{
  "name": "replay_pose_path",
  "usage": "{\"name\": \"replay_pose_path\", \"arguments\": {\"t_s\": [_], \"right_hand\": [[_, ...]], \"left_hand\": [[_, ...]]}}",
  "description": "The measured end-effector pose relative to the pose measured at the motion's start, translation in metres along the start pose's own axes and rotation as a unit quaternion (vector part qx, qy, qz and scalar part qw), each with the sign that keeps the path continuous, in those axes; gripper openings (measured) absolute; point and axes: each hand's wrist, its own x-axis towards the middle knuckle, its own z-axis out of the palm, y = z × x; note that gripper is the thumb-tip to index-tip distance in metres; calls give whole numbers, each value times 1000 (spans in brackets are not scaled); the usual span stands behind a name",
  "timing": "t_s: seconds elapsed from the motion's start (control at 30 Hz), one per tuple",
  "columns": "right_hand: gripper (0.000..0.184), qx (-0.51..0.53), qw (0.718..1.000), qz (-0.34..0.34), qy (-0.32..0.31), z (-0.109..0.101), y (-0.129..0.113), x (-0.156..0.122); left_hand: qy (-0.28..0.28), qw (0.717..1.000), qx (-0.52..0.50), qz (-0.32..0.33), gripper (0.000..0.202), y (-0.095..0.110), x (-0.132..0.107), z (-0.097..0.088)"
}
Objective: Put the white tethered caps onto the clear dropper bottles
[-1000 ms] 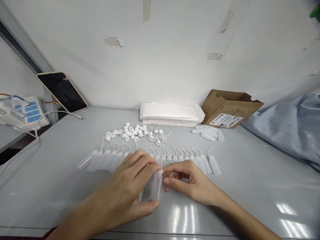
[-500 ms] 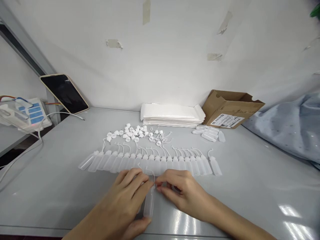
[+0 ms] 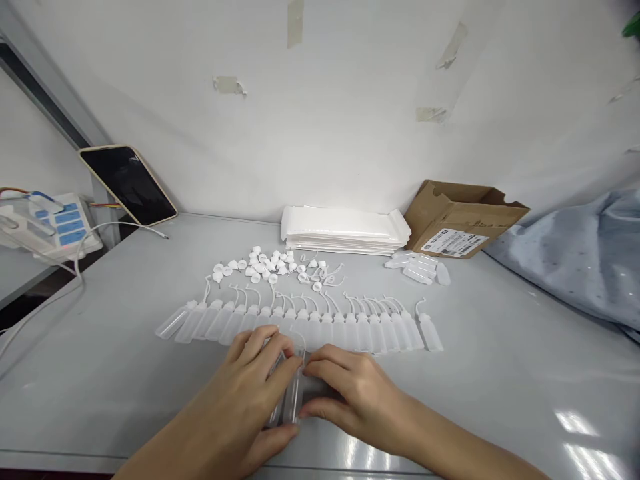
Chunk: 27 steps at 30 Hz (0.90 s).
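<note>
"Where is the camera set?"
"On the person's head, above the grip and on its near side, so the left hand and the right hand show in the lower half."
"Facing which way?"
"Forward and down: the tabletop spreads around the grip, and the wall stands beyond it."
"How close?"
"Close enough that both hands look large, yet wide enough for the phone beyond and left of the grip and the cardboard box beyond and right."
</note>
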Motion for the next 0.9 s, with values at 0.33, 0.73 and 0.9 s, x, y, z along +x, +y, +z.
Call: {"name": "replay_pose_path", "arguments": {"t_s": [0.33, 0.73, 0.9], "right_hand": [[40, 28, 999, 3, 37, 5, 0, -1], [40, 31, 999, 17, 24, 6, -2, -1], [40, 45, 998, 44, 8, 5, -4, 0]], "left_hand": [[7, 1000, 4, 5, 36, 0, -5, 3], [48, 997, 36, 40, 37, -3, -8, 8], [63, 997, 37, 41, 40, -2, -7, 9]]}}
